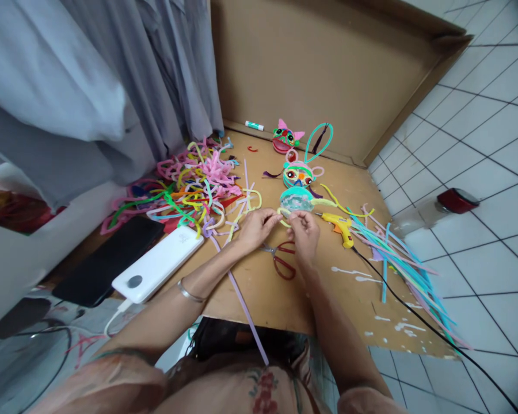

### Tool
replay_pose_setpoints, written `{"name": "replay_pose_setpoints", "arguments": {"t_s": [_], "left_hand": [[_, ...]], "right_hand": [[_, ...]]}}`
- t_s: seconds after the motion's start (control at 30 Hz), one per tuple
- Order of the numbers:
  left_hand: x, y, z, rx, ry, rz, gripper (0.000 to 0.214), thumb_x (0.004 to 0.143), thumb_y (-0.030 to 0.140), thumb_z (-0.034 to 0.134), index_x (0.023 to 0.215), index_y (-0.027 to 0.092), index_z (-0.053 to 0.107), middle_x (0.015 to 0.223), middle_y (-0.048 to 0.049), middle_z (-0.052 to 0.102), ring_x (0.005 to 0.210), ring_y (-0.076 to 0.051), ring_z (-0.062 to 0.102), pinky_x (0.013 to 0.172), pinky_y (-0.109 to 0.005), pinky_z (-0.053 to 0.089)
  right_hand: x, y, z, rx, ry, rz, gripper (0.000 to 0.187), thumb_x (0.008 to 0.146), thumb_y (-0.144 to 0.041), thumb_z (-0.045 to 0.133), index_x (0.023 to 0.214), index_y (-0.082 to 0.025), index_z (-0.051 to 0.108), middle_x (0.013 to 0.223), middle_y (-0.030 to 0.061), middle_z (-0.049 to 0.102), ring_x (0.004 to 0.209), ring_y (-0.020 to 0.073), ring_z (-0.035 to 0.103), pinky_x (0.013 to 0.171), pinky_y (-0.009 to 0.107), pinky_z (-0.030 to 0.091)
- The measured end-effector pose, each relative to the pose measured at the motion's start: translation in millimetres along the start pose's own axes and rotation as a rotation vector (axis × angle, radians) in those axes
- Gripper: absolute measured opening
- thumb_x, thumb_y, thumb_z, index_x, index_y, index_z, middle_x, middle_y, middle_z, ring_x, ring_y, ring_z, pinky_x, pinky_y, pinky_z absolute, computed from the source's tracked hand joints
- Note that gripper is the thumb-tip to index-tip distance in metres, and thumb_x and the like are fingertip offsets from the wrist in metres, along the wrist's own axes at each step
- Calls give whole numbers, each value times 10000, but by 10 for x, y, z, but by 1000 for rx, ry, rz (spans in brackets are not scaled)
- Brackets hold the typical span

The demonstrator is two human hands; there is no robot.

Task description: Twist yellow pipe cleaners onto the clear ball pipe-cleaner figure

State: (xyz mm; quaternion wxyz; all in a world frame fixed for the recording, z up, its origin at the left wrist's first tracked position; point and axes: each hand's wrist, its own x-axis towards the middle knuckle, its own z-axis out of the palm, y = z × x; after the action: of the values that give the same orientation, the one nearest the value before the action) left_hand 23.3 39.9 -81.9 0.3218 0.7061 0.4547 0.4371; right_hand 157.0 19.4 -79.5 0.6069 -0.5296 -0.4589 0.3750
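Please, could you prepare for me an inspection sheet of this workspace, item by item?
Surface: brown tabletop, white drips toward the right.
Job's things: pale yellow strip, bent into a loop; turquoise piece; front colourful figure; rear colourful figure; yellow glue gun; red-handled scissors.
Clutter: tangled strip heap at left; strip bundle at right; white power bank; black flat item.
Grips: left grip and right grip both pinch the pale yellow strip.
Cables: black cord from the glue gun, passing the table edge; white cable in the power bank.
Surroundings: grey curtain left, brown board behind, white tiles right.
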Motion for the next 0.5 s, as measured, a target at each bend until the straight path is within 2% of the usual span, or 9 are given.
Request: {"name": "replay_pose_setpoints", "arguments": {"t_s": [0.1,0.2,0.37,0.5], "left_hand": [[-8,17,9,-7,-45,-5,338,851,375,491,595,157,453,562,46,363,563,-87,339,561,-230,256],[-20,30,25,-53,-74,-52,300,843,390,504,672,147,545,578,45,405,553,-85,338,542,-224,256],[-29,50,17,-81,-71,-65,321,847,406,506,685,136,568,585,43,395,556,-84,328,534,-223,251],[-34,70,-2,-66,-115,-44,329,856,416,500,693,138,567,595,43,402,573,-85,340,541,-221,251]], "right_hand": [[4,-3,2,-12,59,-33,211,727,-388,599,710,-188,534,567,-72,505,474,66,429,471,196,367],[5,0,-8,-4,115,-51,226,765,-405,574,721,-192,513,579,-70,503,473,65,419,474,196,358],[10,4,-24,15,88,-48,222,781,-398,577,725,-195,508,577,-72,507,463,67,432,471,199,358],[25,-14,-30,65,122,-43,224,761,-393,595,713,-186,521,568,-70,518,444,58,417,442,191,337]]}}
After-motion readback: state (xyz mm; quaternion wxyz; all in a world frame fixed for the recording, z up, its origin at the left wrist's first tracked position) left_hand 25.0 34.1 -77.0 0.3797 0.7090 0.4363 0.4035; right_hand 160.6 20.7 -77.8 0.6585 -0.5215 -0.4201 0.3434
